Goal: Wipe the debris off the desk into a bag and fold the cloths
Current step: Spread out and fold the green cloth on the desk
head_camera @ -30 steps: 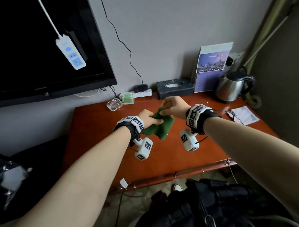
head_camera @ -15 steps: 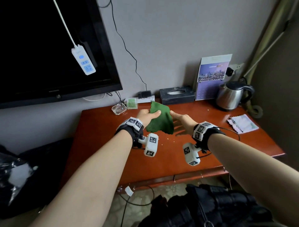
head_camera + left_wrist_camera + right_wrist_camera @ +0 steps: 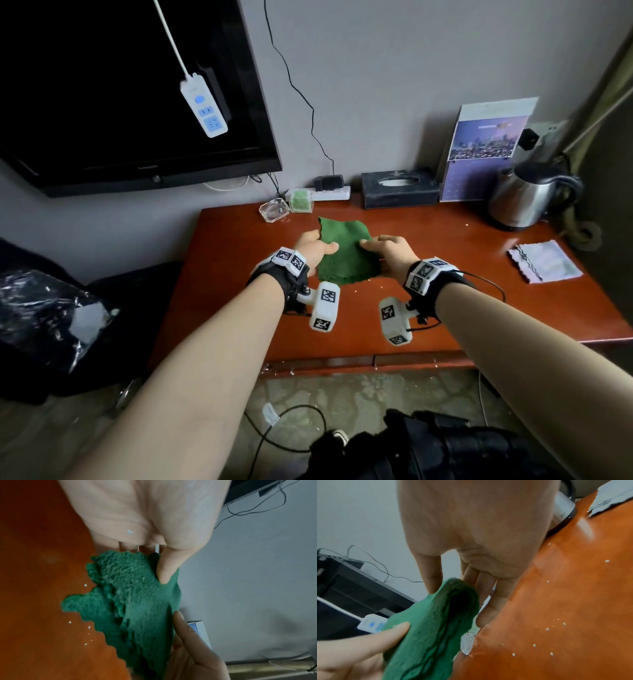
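Observation:
Both hands hold a green cloth [image 3: 346, 251] over the middle of the red-brown desk [image 3: 239, 274]. My left hand [image 3: 320, 245] pinches its left edge, thumb [image 3: 164, 573] on top of the cloth [image 3: 137, 601]. On the other side my right hand [image 3: 373, 245] grips its right edge, thumb [image 3: 429, 578] above and fingers [image 3: 488, 601] behind the cloth [image 3: 433, 628]. The cloth hangs in folded layers. Small pale crumbs [image 3: 547, 628] lie scattered on the desk [image 3: 573, 601] below and to the right. A pale lilac cloth [image 3: 544, 262] lies flat at the desk's right end.
Along the wall stand a steel kettle [image 3: 520, 198], calendar [image 3: 486, 147], dark tissue box [image 3: 399, 188], power strip [image 3: 329, 194], small green box [image 3: 301, 201] and glass ashtray [image 3: 274, 209]. A shiny black bag [image 3: 51, 315] sits left of the desk. A dark bag [image 3: 445, 448] lies below.
My right hand let go of the cloth half a second ago and now grips its right edge again. The cloth is spread wider between both hands.

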A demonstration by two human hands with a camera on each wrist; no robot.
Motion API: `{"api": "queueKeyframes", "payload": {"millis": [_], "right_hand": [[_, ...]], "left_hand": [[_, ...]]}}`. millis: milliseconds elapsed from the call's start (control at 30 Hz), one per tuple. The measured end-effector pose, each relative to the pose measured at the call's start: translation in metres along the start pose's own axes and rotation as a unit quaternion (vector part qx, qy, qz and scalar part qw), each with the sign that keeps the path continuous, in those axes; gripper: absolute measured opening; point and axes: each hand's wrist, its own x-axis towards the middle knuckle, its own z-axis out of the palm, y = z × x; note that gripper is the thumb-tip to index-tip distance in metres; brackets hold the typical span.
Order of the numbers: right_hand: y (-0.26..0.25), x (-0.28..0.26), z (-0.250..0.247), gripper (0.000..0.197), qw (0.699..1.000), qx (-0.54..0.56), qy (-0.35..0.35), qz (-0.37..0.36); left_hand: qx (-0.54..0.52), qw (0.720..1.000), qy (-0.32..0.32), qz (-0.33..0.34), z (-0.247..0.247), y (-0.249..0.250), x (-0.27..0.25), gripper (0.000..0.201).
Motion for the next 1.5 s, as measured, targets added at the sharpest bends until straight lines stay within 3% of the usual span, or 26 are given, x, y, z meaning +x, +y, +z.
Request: {"api": "queueKeyframes", "payload": {"millis": [200,267,333,400,467,567,733,833,1033,1300,1500], "right_hand": [[-0.001,0.014,0.03,0.015,0.999,-0.041,0.006,0.009],[-0.002,0.02,0.046,0.013,0.998,-0.059,0.007,0.01],[-0.003,0.027,0.066,0.012,0.997,-0.075,0.003,0.014],[-0.003,0.036,0.09,0.011,0.996,-0.088,-0.004,0.02],[-0.003,0.046,0.119,0.009,0.995,-0.097,-0.01,0.02],[-0.001,0.06,0.171,0.01,0.995,-0.1,-0.012,0.027],[0.014,0.087,0.26,0.009,0.99,-0.143,0.012,0.012],[0.026,0.099,0.309,0.01,0.987,-0.153,0.018,0.032],[0.06,0.107,0.391,0.013,0.984,-0.149,0.004,0.102],[0.091,0.127,0.441,0.02,0.974,-0.105,-0.032,0.199],[0.101,0.155,0.454,0.013,0.967,-0.073,-0.048,0.239]], "left_hand": [[0.006,0.999,-0.002,-0.044,-0.035,-0.015,0.023,0.024],[0.004,0.998,-0.004,-0.061,-0.048,-0.012,0.019,0.035],[-0.015,0.997,-0.005,-0.08,-0.066,-0.014,0.023,0.029],[-0.039,0.994,-0.011,-0.105,-0.089,-0.016,0.027,0.041],[-0.061,0.991,-0.013,-0.118,-0.117,-0.019,0.032,0.041],[-0.072,0.989,0.012,-0.127,-0.168,-0.029,0.05,0.011],[-0.083,0.987,0.013,-0.139,-0.261,-0.051,0.08,0.011],[-0.085,0.985,0.008,-0.149,-0.313,-0.072,0.091,0.011],[-0.07,0.977,-0.002,-0.2,-0.393,-0.115,0.098,0.029],[-0.076,0.966,0.006,-0.248,-0.439,-0.155,0.113,0.017],[-0.088,0.957,0.017,-0.275,-0.449,-0.158,0.132,0.038]]}}
